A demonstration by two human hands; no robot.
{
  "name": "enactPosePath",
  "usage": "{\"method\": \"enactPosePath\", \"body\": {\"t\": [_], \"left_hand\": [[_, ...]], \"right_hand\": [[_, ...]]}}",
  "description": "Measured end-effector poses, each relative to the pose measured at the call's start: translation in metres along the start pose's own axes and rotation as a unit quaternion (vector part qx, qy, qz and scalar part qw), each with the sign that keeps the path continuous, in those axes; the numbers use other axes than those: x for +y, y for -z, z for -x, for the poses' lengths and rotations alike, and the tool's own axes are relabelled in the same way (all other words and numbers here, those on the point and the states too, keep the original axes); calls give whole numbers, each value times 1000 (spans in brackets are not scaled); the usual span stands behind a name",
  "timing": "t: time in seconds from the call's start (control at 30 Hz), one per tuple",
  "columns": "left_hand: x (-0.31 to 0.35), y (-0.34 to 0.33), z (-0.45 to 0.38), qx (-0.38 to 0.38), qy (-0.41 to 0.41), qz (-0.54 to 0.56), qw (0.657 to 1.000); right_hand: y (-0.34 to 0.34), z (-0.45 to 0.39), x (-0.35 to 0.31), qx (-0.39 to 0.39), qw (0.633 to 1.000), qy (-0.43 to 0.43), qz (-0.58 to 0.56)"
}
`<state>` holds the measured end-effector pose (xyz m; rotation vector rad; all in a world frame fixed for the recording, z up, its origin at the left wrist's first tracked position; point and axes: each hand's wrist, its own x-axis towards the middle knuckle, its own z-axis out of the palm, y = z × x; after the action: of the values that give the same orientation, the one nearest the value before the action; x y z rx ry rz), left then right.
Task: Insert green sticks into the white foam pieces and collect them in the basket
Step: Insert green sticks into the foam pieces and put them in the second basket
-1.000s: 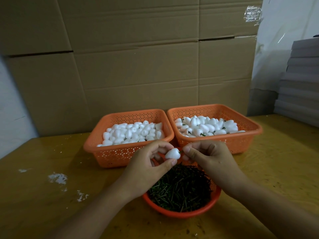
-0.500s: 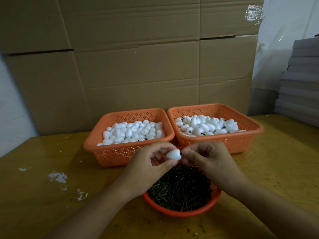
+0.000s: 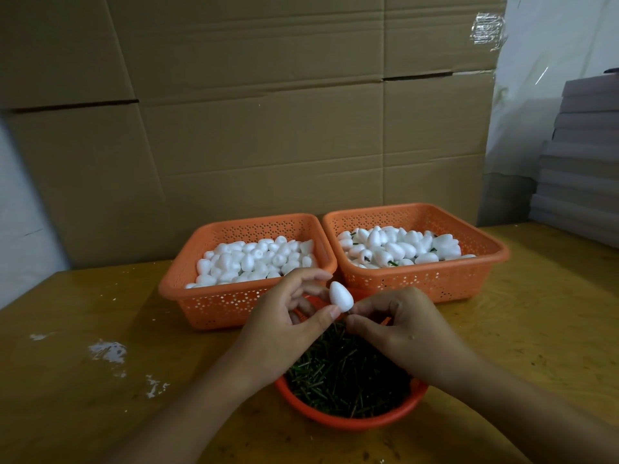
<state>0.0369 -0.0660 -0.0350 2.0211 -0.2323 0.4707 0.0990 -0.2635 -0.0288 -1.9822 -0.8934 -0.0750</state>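
My left hand (image 3: 284,324) pinches a white egg-shaped foam piece (image 3: 340,296) between thumb and fingers, above the round orange bowl (image 3: 355,420) full of green sticks (image 3: 345,373). My right hand (image 3: 402,324) meets the foam's lower end with pinched fingertips; a short stick tip shows there. Behind stand two orange baskets: the left basket (image 3: 207,296) holds plain foam pieces, the right basket (image 3: 479,272) holds foam pieces with green sticks in them.
All stands on a yellow-brown table (image 3: 100,413) with white foam crumbs (image 3: 107,351) at the left. Large cardboard boxes (image 3: 268,128) form a wall behind the baskets. A stack of grey flat boards (image 3: 582,155) rises at the right edge.
The foam piece has turned from lying sideways to standing more upright in my left hand's pinch. My right hand's fingertips have shifted to its lower end.
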Motion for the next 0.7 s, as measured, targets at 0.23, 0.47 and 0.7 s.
{"method": "enactPosePath", "body": {"t": [0.23,0.47,0.7], "left_hand": [[2,0,0,-17,-4,1,1000],[3,1,1,-21,-2,-8,1000],[3,1,1,-41,2,-8,999]], "right_hand": [[-1,1,-1,21,1000,-9,7],[0,1,-2,7,1000,6,13],[-1,2,1,-6,1000,4,17]]}}
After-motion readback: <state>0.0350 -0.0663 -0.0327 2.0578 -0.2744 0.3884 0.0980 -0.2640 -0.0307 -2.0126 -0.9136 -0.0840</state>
